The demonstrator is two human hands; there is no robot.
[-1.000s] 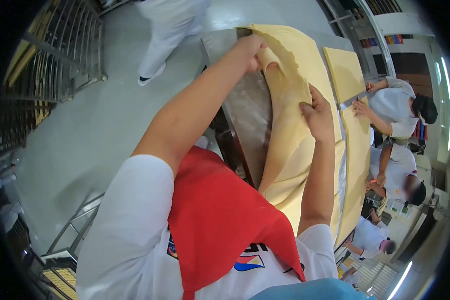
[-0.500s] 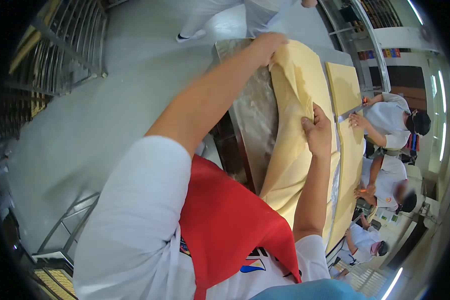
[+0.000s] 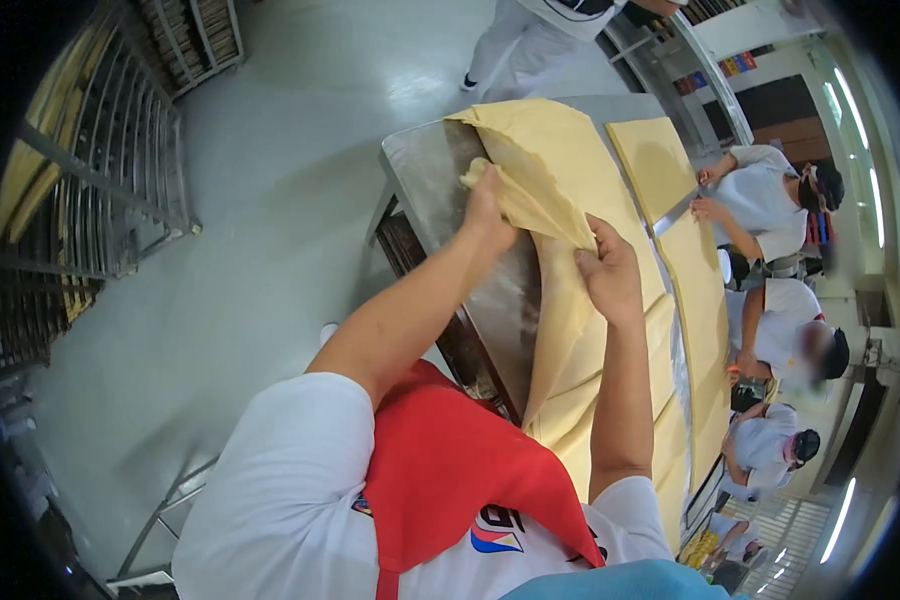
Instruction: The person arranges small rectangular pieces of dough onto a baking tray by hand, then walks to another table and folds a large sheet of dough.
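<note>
Head view, and right in the middle of the frame we have two bare hands at work on a dough sheet (image 3: pixel 570 150), pale yellow and draped along a metal table (image 3: pixel 500 300) from the upper centre down to the lower right of centre. Left hand (image 3: pixel 489 215), just above centre: fingers closed around a bunched bit of the dough's edge, gripping it over the bare metal. Right hand (image 3: pixel 610 270), a little right of centre: thumb and fingers pinched together on that same edge, and between the two hands a loose flap (image 3: pixel 535 200) hangs stretched! Folds ripple through the sheet below the right hand. Just beside it, to the right, lie two smoother yellow slabs, one upper (image 3: pixel 655 165), one lower (image 3: pixel 700 320), with a flat metal strip (image 3: pixel 677 215) where they meet; a capped co-worker (image 3: pixel 760 205) reaches in at the upper right. White trousers (image 3: pixel 515 50) at the top, a tall rack (image 3: pixel 120 150) upper left.
</note>
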